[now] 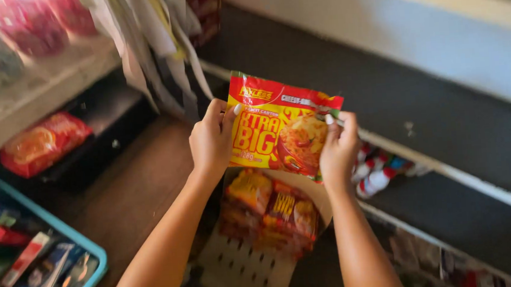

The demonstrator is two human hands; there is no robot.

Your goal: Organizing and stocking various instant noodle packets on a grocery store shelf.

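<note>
Holding one red-and-yellow snack packet (281,129) flat toward the camera, long axis running left-right, top edge up. Left hand (210,142) pinches its left edge, right hand (338,149) its right. Below: a clear bag of similar packets (269,211), count unclear.
</note>
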